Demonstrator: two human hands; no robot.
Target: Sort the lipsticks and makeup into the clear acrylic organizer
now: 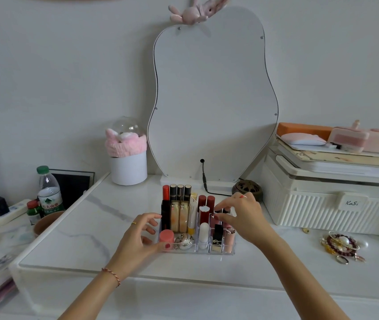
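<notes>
The clear acrylic organizer [209, 250] sits mid-table, filled with upright lipsticks [207, 202], two cream-gold cases [179, 215], a white stick [204, 230], a black square lipstick [217, 233] and a pink round jar [166, 236]. My left hand [142, 236] rests against the organizer's left front corner, thumb on its front wall, fingers loosely spread. My right hand [241, 215] hovers over the right-hand compartments and pinches the top of a dark lipstick [218, 211] standing in a slot.
A pear-shaped mirror [213, 100] stands behind the organizer with a black cable [204, 179]. A ribbed cream storage box [322, 199] is on the right, jewellery [341, 245] in front of it. A white pot [128, 167] and water bottle [48, 190] stand at left.
</notes>
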